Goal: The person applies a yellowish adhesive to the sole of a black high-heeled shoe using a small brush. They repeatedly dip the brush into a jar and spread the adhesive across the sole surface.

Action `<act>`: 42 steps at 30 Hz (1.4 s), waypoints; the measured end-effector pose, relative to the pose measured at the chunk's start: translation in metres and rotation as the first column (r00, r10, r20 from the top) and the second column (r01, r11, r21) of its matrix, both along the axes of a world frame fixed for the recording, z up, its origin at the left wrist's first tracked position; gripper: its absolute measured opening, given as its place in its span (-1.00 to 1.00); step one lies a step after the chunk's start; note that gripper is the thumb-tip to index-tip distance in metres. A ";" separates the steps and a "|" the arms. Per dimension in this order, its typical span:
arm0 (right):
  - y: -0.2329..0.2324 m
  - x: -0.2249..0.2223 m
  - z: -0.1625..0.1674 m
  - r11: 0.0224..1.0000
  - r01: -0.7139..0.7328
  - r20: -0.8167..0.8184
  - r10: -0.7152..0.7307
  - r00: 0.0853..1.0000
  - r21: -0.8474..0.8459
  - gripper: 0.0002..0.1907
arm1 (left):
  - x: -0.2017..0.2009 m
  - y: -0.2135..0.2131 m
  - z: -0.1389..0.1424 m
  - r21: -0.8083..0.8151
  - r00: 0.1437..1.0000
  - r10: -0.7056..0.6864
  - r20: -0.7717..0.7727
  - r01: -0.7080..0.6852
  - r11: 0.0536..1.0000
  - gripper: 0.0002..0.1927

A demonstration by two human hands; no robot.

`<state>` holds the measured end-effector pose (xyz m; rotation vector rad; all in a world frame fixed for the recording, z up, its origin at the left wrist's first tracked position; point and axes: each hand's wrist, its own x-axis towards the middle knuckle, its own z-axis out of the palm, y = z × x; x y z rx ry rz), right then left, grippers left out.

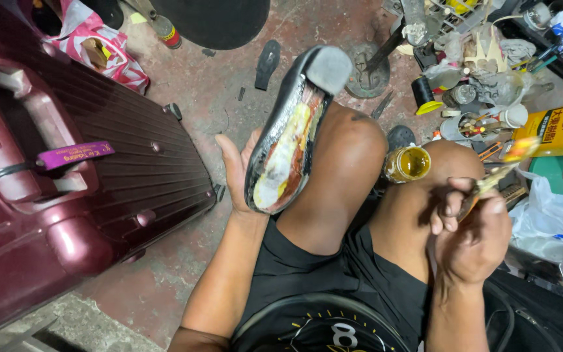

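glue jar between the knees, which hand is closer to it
Right. The right hand, holding a brush, is just right of and below the glue jar; the left hand holds the shoe beyond the left knee.

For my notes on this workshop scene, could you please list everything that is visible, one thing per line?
shoe: one, black, sole up with yellow-white glue, in the left hand
brush: one, yellow tip, in the right hand
glue jar: one, open, amber, between the knees
suitcase: one, dark red, on the floor at left
tag: one, purple, on the suitcase handle
plastic bag: one, pink and white, top left
yellow box: one, right edge
tool clutter: many, mixed, top right
left hand: grip on the shoe
right hand: grip on the brush
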<state>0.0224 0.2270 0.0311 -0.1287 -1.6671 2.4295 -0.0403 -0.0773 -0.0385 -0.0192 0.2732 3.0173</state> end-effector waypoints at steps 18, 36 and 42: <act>-0.048 -0.042 0.066 0.273 0.247 -0.309 0.213 0.927 0.930 -0.70 | 0.014 0.015 0.031 -0.422 0.978 -0.069 -0.199 -0.022 0.906 -0.22; -0.046 -0.040 0.068 0.267 0.266 -0.316 0.163 0.935 0.926 -0.70 | 0.013 0.028 0.039 -0.467 0.914 -0.108 -0.391 -0.096 0.879 -0.28; -0.042 -0.042 0.068 0.275 0.248 -0.301 0.168 0.939 0.929 -0.70 | 0.013 0.029 0.035 -0.459 0.908 -0.118 -0.402 -0.088 0.884 -0.29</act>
